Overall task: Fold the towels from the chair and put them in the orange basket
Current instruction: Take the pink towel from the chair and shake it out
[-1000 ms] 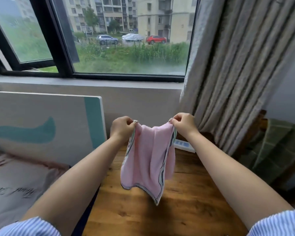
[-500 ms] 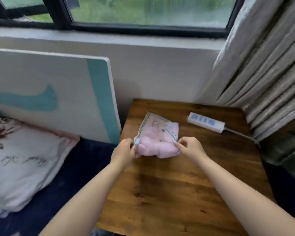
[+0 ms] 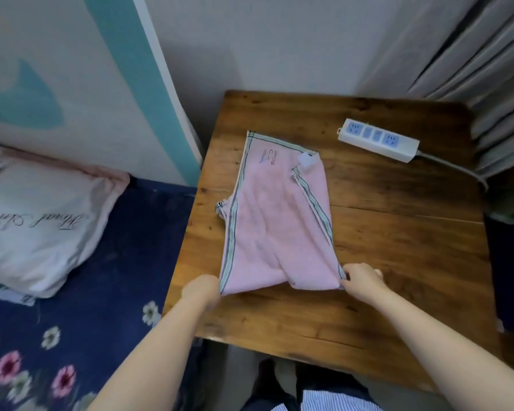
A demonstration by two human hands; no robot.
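A pink towel (image 3: 276,221) with striped green-grey borders lies spread lengthwise on the wooden table (image 3: 398,238), folded over along its right side, a white label at its far corner. My left hand (image 3: 202,290) pinches the towel's near left corner. My right hand (image 3: 361,281) pinches the near right corner. Both corners sit low on the tabletop. Neither the chair nor the orange basket is in view.
A white power strip (image 3: 379,140) with a grey cable lies at the table's far right. Grey curtains (image 3: 472,63) hang at the right. Left of the table is a bed with a dark floral cover (image 3: 107,292), a white pillow (image 3: 39,218) and a leaning board (image 3: 80,84).
The towel went from hanging in the air to a bunched heap on the table, and now lies drawn out flat towards me. My head has tilted down.
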